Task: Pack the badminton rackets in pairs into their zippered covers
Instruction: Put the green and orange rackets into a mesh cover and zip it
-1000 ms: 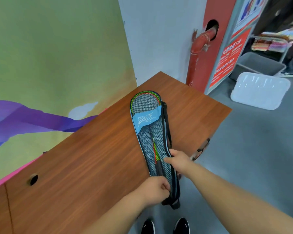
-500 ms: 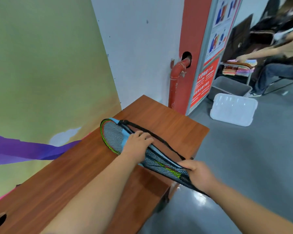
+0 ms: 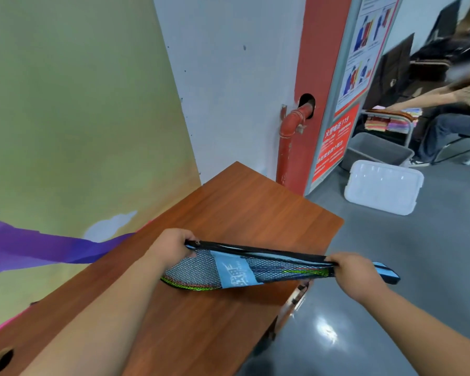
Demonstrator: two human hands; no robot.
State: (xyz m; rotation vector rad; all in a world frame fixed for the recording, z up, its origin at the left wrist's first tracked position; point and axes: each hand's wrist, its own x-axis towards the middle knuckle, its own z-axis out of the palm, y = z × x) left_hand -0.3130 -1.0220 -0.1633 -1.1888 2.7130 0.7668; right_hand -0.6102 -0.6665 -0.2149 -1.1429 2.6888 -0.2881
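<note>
The red notice (image 3: 333,142) ahead of you is showing Chinese characters followed by the number 119. The blue band (image 3: 232,272) on your racket cover (image 3: 190,270) is carrying white lettering, too stylised to read.

Soft, even indoor light, fairly bright. A white glare patch sits on the glossy grey floor (image 3: 326,331) at 5 o'clock. The black-and-blue mesh racket cover (image 3: 234,270) throws a faint shadow on the brown wooden tabletop (image 3: 242,207). Straight wall edges lean and bow toward the rim. The seated person (image 3: 451,128) at 2 o'clock is blurred.
</note>
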